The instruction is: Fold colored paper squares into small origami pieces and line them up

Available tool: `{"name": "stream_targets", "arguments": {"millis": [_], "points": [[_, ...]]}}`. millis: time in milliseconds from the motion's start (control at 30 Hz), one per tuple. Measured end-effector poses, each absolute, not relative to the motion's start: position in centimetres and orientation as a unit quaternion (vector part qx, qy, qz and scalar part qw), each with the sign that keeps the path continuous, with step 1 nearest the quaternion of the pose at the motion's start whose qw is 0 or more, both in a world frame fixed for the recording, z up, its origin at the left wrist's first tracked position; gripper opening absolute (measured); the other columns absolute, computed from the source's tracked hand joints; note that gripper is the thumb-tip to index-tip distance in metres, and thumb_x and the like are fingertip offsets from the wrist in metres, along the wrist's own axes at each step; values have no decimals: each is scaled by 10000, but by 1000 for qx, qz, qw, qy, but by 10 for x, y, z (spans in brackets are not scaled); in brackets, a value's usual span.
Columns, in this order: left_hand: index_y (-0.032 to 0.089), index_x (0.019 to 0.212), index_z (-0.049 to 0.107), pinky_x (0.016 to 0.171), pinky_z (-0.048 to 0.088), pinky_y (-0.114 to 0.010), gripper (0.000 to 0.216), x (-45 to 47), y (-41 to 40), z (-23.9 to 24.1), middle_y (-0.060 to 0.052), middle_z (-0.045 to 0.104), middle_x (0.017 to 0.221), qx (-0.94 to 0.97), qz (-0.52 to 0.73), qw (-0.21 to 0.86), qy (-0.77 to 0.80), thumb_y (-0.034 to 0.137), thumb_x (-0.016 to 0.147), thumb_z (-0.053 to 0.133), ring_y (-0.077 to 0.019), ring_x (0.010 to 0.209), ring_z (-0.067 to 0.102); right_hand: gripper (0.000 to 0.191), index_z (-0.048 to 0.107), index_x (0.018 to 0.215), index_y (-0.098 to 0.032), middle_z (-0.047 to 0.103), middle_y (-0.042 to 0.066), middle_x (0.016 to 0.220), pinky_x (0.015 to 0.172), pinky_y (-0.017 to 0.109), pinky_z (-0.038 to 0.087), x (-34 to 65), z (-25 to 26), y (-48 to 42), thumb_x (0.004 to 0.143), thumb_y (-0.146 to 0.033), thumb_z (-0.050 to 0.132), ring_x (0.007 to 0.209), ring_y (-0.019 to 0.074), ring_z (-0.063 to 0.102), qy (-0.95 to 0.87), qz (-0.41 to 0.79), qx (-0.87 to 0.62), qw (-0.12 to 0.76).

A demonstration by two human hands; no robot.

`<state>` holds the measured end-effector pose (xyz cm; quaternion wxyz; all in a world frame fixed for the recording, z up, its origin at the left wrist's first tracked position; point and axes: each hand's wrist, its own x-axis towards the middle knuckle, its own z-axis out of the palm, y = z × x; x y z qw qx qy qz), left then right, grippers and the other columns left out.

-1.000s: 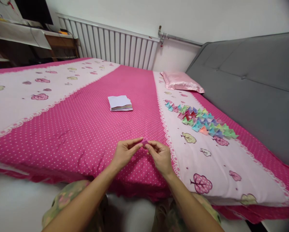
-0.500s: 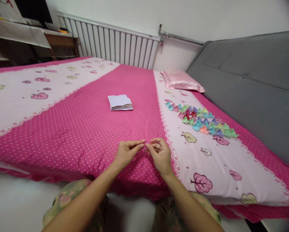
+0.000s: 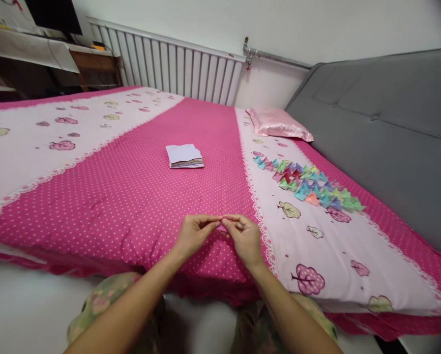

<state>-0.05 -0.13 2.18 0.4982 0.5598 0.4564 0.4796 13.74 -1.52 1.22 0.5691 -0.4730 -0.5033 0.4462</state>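
My left hand (image 3: 193, 235) and my right hand (image 3: 244, 237) meet fingertip to fingertip over the near edge of the pink dotted bedspread (image 3: 132, 196). Both pinch a small pink folded paper piece (image 3: 222, 220), which the fingers mostly hide. Farther up the bed lies a stack of square paper sheets (image 3: 184, 156) with a white sheet on top. To the right, on the pale strip of the bedspread, several small folded paper shapes (image 3: 308, 184) in green, blue, red and pink lie in rows.
A pink satin pillow (image 3: 277, 124) lies at the head of the bed against a grey padded headboard (image 3: 382, 137). A white radiator (image 3: 168, 64) runs along the far wall. Dark shelves (image 3: 39, 54) stand at the far left. My knees (image 3: 105, 305) show below the bed edge.
Both hands have lowered slightly toward the bedspread and closed more tightly together; the pink paper piece, plain a second ago, is now almost covered by the fingertips.
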Motion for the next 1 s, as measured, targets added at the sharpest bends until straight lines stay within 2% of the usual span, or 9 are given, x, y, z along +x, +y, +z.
{"name": "stream_targets", "arguments": {"millis": [200,267,367,500,667,1000], "points": [[115,914,657,625,492,-261,339,1,0,21,-73,696,752,520,478,557,437,317,642,676,-149,652,635,271,634,836,-142,628,-4,567,400,179,443,137,12,-10,661,-339,696,466,108,581,-435,511,-476,568],[97,794,643,513,440,-215,312,1,1,19,-41,649,612,519,462,550,463,362,632,680,-112,527,581,289,627,839,-134,615,-11,535,375,160,409,138,12,-8,642,-328,713,441,96,564,-416,525,-478,568],[123,563,543,393,297,-181,334,0,2,17,32,496,427,558,414,528,489,429,655,642,-60,382,425,315,607,845,-129,608,-20,518,375,144,390,139,12,-8,625,-317,729,425,80,548,-396,547,-474,565],[151,505,456,385,198,-182,394,0,2,16,71,365,403,598,393,517,470,473,686,595,-41,380,302,338,563,858,-140,603,-30,512,368,137,374,139,12,-9,631,-329,726,411,74,537,-400,552,-468,562],[182,480,366,369,116,-209,460,2,-2,21,83,287,377,570,359,583,454,548,696,544,-37,353,208,354,543,850,-145,600,-32,507,362,148,378,138,12,-9,627,-350,726,404,81,535,-407,549,-466,562],[179,503,381,402,137,-215,443,3,-1,16,80,271,437,589,356,587,426,543,722,509,-48,396,191,310,551,805,-155,594,-42,497,372,127,365,136,13,-9,631,-341,726,397,60,519,-401,556,-456,568]]}}
